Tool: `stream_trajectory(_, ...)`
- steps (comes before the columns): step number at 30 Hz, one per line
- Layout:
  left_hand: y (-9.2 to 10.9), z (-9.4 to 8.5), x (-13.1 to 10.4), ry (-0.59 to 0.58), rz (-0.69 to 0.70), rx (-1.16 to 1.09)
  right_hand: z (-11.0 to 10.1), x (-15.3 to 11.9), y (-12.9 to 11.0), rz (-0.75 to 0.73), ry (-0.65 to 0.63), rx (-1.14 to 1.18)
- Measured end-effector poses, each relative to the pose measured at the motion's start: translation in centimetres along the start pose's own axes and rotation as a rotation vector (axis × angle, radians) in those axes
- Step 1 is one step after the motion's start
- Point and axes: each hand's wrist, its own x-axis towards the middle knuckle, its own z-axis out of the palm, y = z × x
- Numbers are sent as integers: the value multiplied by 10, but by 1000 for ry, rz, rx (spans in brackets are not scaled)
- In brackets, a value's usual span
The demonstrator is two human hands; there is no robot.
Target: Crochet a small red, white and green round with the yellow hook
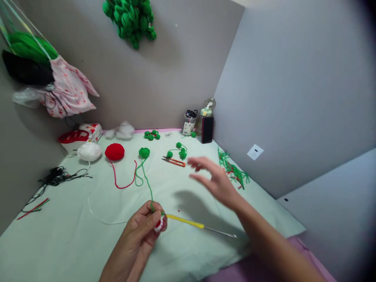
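Note:
Between the thumb and fingers of my left hand [147, 225] is a small crochet piece [159, 224] in red with a white edge. Green yarn [149, 184] runs from it up to a small green yarn ball [144, 152]. A crochet hook [188, 222] with a yellow handle and metal shaft reaches right from beside the piece; I cannot tell if its near end is gripped or inserted. My right hand [216, 181] is raised over the table, fingers apart and holding nothing. Left of its fingertips lie orange-handled thread snips [176, 162].
Red yarn [114, 151] and white yarn [89, 151] balls sit at left, near black cords [57, 176]. Several small green crochet balls [182, 152] lie behind the snips. Yarn scraps [235, 170] edge the right side. A pen cup [188, 125] and dark phone [207, 130] stand at the back.

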Motion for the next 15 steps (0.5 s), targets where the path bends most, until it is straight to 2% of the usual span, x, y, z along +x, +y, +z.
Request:
stream_trajectory(2,1,2,1,32,13,-24,-21,37,46,188,187,-142)
stream_trajectory(5,-1,5,5,54,8,-60,-43,88,110,360,334,-274)
stream_trajectory(7,-3,5,8,45,-6,-73,-51,114,143,480,399,-356)
stream_trajectory(10,-6,4,11,35,-15,-74,-53,140,177,646,465,-439)
stream_trajectory(15,-4,3,11,11,-42,-49,-41,164,217,834,510,-486)
